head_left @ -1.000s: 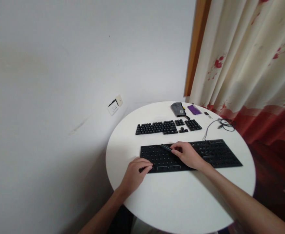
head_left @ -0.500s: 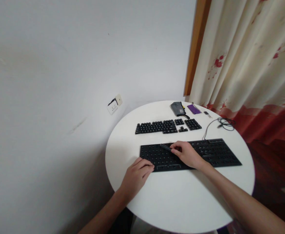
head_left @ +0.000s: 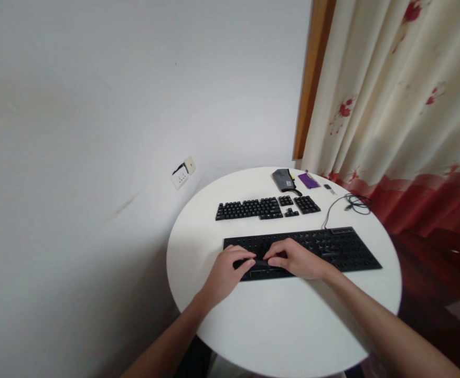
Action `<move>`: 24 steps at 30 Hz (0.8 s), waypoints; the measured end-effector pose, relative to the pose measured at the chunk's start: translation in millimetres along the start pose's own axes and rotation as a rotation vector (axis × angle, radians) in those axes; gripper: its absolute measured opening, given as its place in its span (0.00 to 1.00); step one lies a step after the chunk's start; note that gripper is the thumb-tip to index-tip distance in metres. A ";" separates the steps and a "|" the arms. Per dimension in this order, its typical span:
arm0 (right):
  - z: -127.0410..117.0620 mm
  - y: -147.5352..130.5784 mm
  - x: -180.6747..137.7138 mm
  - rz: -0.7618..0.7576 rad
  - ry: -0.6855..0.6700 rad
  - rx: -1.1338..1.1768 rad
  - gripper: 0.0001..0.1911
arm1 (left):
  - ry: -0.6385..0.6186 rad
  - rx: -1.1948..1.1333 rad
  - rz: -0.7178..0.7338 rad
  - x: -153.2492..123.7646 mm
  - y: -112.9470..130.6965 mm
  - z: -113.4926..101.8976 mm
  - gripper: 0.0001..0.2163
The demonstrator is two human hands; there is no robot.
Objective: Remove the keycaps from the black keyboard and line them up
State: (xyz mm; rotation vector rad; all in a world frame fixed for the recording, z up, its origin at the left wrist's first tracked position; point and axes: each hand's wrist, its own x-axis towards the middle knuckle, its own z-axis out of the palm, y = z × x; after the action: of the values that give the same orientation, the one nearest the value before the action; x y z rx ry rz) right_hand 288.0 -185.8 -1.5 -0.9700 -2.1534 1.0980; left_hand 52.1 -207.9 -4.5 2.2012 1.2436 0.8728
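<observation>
A black keyboard base point(head_left: 342, 251) with its keycaps off lies along the front half of the table. Over its lower left part is a long black space bar keycap point(head_left: 260, 263), partly covered by fingers. My left hand point(head_left: 230, 265) pinches its left end between thumb and fingers. At the other end, my right hand point(head_left: 296, 258) is closed on it as well. It is level with the bottom row of the base; whether it touches the base cannot be made out against the black.
Behind the base, loose black keycaps point(head_left: 249, 209) are laid out in keyboard order on the round white table point(head_left: 288, 320). Farther back are a grey pouch point(head_left: 283, 180), a purple cloth point(head_left: 308, 181) and a small black item point(head_left: 328, 187). A coiled cable point(head_left: 359, 203) lies at right.
My right hand has brought the space bar keycap toward me and down to the bottom row, turning it level. My left hand has left the base's corner and taken the keycap's left end.
</observation>
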 end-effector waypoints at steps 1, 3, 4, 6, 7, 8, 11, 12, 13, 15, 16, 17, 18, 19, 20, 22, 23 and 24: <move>-0.9 0.0 -1.2 0.016 0.000 0.010 0.10 | -0.003 -0.019 -0.005 2.9 1.1 0.1 0.07; -4.3 0.7 -5.2 0.042 0.005 0.015 0.11 | 0.021 -0.037 -0.014 5.8 0.4 0.1 0.06; -6.5 1.2 -7.8 0.044 0.007 0.009 0.11 | 0.032 -0.040 -0.014 5.9 -0.9 0.1 0.06; -10.6 1.9 -13.7 0.033 0.009 -0.019 0.10 | 0.045 -0.037 -0.011 4.5 -4.5 0.7 0.06; -12.0 2.1 -16.4 0.022 0.011 -0.040 0.10 | 0.045 -0.034 -0.008 3.3 -6.1 1.4 0.06; -12.9 2.4 -18.7 0.008 0.012 -0.061 0.09 | 0.043 -0.030 -0.005 1.9 -7.4 2.3 0.06; -12.5 3.8 -22.3 -0.027 0.001 -0.122 0.08 | 0.030 -0.018 -0.004 -1.7 -7.8 5.1 0.06; -11.9 4.6 -22.6 -0.034 -0.004 -0.135 0.08 | 0.024 -0.015 -0.006 -2.5 -7.0 5.8 0.06; -11.2 5.5 -22.6 -0.037 -0.006 -0.143 0.08 | 0.019 -0.012 -0.008 -3.2 -6.0 6.2 0.06; -10.3 7.4 -22.3 -0.041 -0.009 -0.149 0.08 | 0.013 -0.008 -0.010 -4.1 -4.0 6.6 0.06; -10.0 8.2 -22.2 -0.043 -0.009 -0.152 0.08 | 0.012 -0.006 -0.009 -4.4 -3.2 6.7 0.06; -9.9 8.9 -22.2 -0.045 -0.010 -0.155 0.08 | 0.010 -0.005 -0.006 -4.6 -2.6 6.8 0.06; -9.9 9.3 -22.3 -0.045 -0.010 -0.158 0.09 | 0.009 -0.004 -0.003 -4.8 -2.3 6.9 0.05; -9.8 9.5 -22.5 -0.046 -0.012 -0.162 0.09 | 0.006 -0.005 0.000 -5.0 -2.0 7.0 0.05; -9.6 9.7 -22.7 -0.049 -0.014 -0.166 0.09 | 0.002 -0.004 0.001 -5.1 -1.8 7.1 0.06; -8.8 10.0 -23.0 -0.061 -0.016 -0.174 0.09 | -0.006 -0.002 -0.001 -5.4 -1.2 7.5 0.05; -8.2 10.3 -23.0 -0.068 -0.016 -0.180 0.09 | -0.007 0.003 -0.004 -5.5 -0.8 7.8 0.05; -7.4 10.5 -22.9 -0.074 -0.017 -0.188 0.09 | -0.006 0.012 -0.007 -5.7 -0.4 8.1 0.05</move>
State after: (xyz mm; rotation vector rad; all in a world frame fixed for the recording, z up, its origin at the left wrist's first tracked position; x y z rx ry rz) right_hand 310.8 -196.2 -9.4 -0.9561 -2.3193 0.8845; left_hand 55.4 -213.3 -12.1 2.2054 1.2562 0.8572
